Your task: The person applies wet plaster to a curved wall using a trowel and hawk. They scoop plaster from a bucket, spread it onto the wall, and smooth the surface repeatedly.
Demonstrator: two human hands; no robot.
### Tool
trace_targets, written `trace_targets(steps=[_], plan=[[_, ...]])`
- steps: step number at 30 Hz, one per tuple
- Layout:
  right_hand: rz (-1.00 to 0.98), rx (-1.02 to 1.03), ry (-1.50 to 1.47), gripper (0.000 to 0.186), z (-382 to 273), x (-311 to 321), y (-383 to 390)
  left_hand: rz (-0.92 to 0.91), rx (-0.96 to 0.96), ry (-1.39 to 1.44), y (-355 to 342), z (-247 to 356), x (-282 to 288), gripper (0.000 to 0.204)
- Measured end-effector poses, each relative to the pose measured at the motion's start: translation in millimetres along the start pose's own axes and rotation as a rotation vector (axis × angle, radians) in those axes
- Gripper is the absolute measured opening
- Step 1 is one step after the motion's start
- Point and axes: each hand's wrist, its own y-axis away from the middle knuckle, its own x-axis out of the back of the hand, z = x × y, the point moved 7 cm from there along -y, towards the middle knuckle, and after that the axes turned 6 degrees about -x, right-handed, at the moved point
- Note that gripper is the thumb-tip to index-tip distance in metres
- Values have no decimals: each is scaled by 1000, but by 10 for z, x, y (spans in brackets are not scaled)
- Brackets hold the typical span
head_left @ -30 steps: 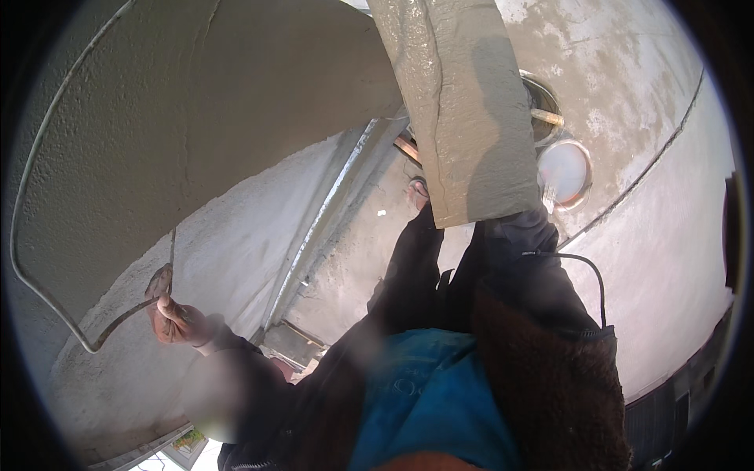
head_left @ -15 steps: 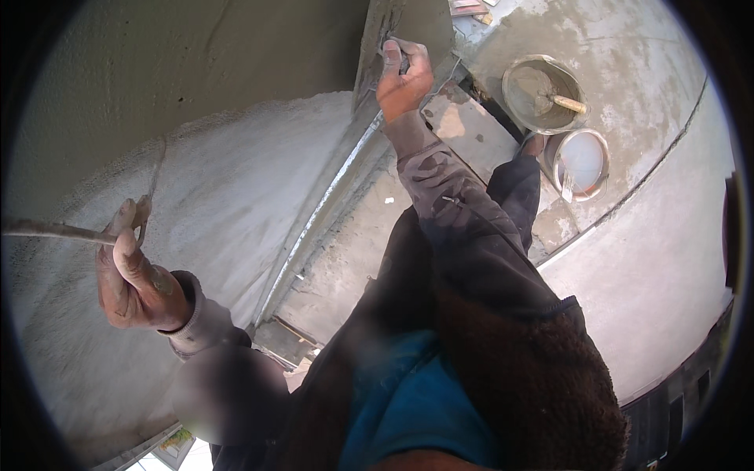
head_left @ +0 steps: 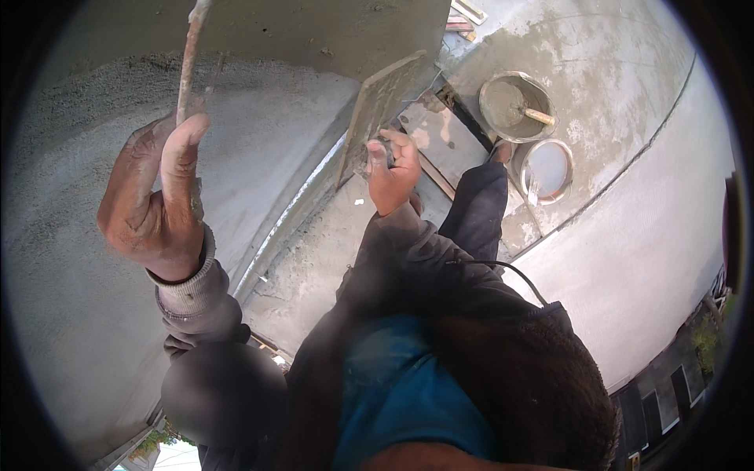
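Observation:
My left hand [head_left: 161, 184], smeared with grey mud, is closed on a thin, stained rod [head_left: 190, 59] that runs up out of view in front of the plastered wall [head_left: 275, 31]. At the centre my right hand [head_left: 393, 165] is closed on the back of a grey, plaster-coated board [head_left: 369, 102], which is turned almost edge-on beside a long pale edge in the wall. Above the pale lower wall [head_left: 118, 314] lies a band of darker, wet-looking grey plaster with a ragged border.
At the right a bucket of grey mix [head_left: 497, 106] with a wooden-handled tool stands beside a bucket of milky liquid [head_left: 544, 165]. Below me are my feet and a concrete ledge with loose boards [head_left: 424, 129]. A few slats [head_left: 463, 20] lie at the top; a curved white wall [head_left: 628, 282] is at the right.
The board has gone from broad-side at the upper middle to nearly edge-on lower left of there. My left hand has risen, and its rod now points upward instead of sideways.

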Motion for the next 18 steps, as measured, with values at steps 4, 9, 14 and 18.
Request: trace_targets(steps=[4,9,14,18], plan=[[-136,-241,344,26,-141,679,-269,-30,73,35,-57,75,4,13],[-373,-66,1159,41,657,996,-222,46,-23,41,-17,38,-24,15],[-452,-232,1370,41,1666,993,-637,31,-7,91,42,-60,-70,14],[-384,-354,1595,46,1831,976,-891,46,-52,153,77,-138,-43,15]])
